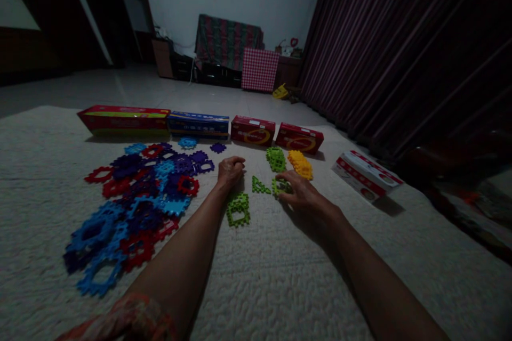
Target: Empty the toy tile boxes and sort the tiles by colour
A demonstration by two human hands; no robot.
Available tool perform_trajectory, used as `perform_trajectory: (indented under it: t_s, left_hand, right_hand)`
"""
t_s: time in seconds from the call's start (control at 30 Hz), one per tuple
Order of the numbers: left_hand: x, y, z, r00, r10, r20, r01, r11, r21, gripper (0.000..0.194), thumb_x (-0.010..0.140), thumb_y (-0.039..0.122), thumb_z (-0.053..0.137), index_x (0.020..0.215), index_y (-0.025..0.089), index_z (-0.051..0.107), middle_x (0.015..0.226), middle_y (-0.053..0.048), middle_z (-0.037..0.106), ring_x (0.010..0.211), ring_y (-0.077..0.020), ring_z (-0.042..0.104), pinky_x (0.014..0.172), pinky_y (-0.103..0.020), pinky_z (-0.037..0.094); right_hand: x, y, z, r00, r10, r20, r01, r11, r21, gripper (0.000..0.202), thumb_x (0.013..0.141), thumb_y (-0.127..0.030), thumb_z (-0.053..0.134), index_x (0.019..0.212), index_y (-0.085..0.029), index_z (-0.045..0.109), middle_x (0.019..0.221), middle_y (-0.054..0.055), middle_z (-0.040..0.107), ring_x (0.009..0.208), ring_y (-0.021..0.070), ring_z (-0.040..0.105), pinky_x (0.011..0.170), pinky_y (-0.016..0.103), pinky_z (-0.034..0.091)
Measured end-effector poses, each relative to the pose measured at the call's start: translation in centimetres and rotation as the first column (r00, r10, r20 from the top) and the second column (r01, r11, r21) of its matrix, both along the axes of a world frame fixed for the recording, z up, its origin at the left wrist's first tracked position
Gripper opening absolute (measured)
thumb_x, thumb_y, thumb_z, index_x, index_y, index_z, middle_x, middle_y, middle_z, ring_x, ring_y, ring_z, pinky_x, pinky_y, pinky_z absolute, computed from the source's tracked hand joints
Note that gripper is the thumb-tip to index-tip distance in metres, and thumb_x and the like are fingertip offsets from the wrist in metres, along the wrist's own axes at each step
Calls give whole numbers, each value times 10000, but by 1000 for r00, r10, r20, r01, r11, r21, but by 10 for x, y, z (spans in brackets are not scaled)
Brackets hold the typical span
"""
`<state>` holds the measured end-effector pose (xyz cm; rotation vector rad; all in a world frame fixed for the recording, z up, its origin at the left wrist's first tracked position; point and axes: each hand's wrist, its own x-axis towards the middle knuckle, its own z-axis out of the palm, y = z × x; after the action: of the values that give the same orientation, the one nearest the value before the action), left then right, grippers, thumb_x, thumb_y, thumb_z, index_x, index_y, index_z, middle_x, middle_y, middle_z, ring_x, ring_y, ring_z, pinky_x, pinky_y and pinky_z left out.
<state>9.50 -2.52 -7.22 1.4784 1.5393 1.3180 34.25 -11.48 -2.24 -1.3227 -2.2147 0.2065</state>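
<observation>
My right hand (301,192) has its thumb and fingers around the edges of a green square interlocking plastic piece (276,187) on the quilted cover. Just left of that piece lies a green triangular piece (260,185). My left hand (231,171) rests on the cover with its fingers curled in, and no piece shows in it. Close to my left wrist are overlapping green square pieces (238,210). Beyond my right hand sit a green stack (276,160) and a yellow stack (300,164) of similar pieces.
A loose heap of blue, purple and red pieces (148,186) spreads at left. Along the far side stand a long red box (128,121), a blue box (199,124) and two dark red boxes (253,130). A red-and-white box (366,176) stands at right.
</observation>
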Motion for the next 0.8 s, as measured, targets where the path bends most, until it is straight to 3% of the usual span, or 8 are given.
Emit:
perform_trajectory:
  t_s: [0.13,0.23,0.4,0.8]
  left_hand:
    - [1,-2,2,1000,7,21,-6,1000,-30,361,756,168,518,990,185,793,857,-37,785,731,-152,730,701,-226,574]
    - [2,-6,6,998,9,70,-4,998,-62,349,752,152,525,978,187,790,832,-33,779,662,-140,717,624,-204,554]
    - [3,-10,12,988,17,153,-5,997,-77,322,729,138,544,937,173,788,789,-45,763,610,-153,706,560,-215,542]
    - [1,-1,-1,995,14,99,-14,1000,-3,329,715,174,531,917,187,790,809,-54,764,702,-169,721,632,-234,556]
  right_hand:
    - [-9,25,0,997,-74,-7,73,970,230,559,755,-116,588,1309,-191,580,1339,137,589,1274,299,508,1100,484,397]
    - [-13,39,-2,993,-95,68,70,950,306,560,752,-100,593,1308,-164,573,1322,165,597,1267,330,497,1088,515,375]
    - [-10,45,-13,978,-156,141,101,935,339,548,792,-130,587,1336,-174,536,1348,177,585,1307,350,460,1083,547,331]
    - [-10,51,-23,969,-221,106,176,927,330,520,811,-169,577,1329,-173,530,1371,171,587,1326,336,458,1112,562,297]
